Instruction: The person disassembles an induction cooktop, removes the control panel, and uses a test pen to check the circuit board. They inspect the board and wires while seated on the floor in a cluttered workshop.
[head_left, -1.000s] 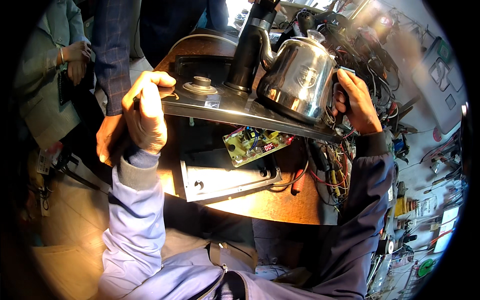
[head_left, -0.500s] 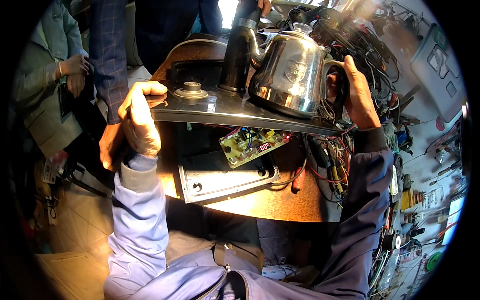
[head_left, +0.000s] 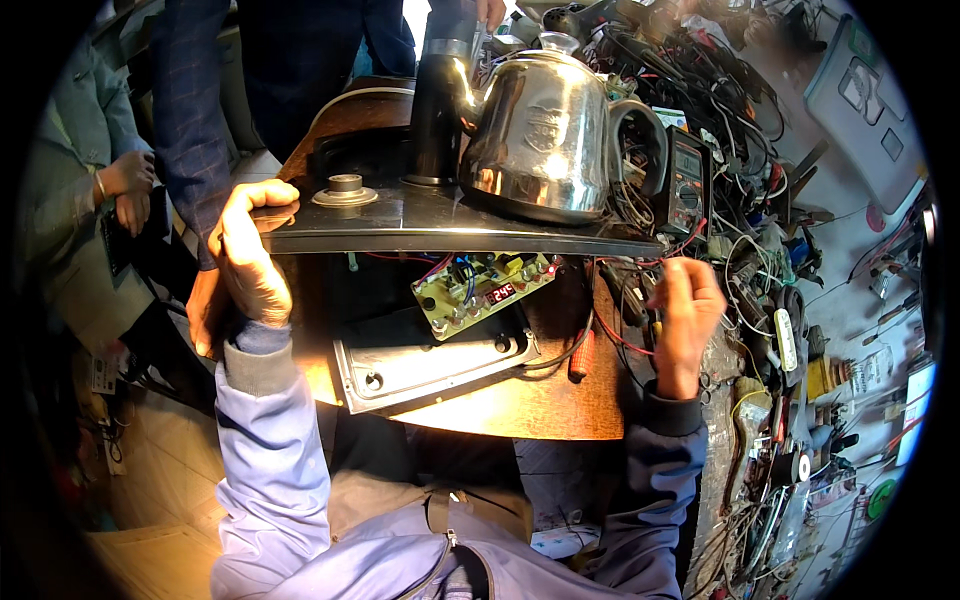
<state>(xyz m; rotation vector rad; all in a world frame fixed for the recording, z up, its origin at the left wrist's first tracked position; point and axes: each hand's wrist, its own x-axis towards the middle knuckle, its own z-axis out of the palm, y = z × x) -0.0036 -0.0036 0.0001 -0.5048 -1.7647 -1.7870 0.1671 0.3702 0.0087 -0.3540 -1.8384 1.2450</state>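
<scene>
One black panel (head_left: 415,212), left edge gripped by left fingers (head_left: 262,193), right end beyond curled right fingers (head_left: 690,278) (their hold unclear)

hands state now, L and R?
Left hand: closed on left edge of panel.
Right hand: partly curled near panel's right end; cannot tell if holding anything.

Plenty out of sight here!
The black panel (head_left: 420,217) covers the far end of the open case (head_left: 432,372); the top edge crops a co-worker (head_left: 300,75); whether the right hand (head_left: 686,318) pinches anything, can't tell.
</scene>
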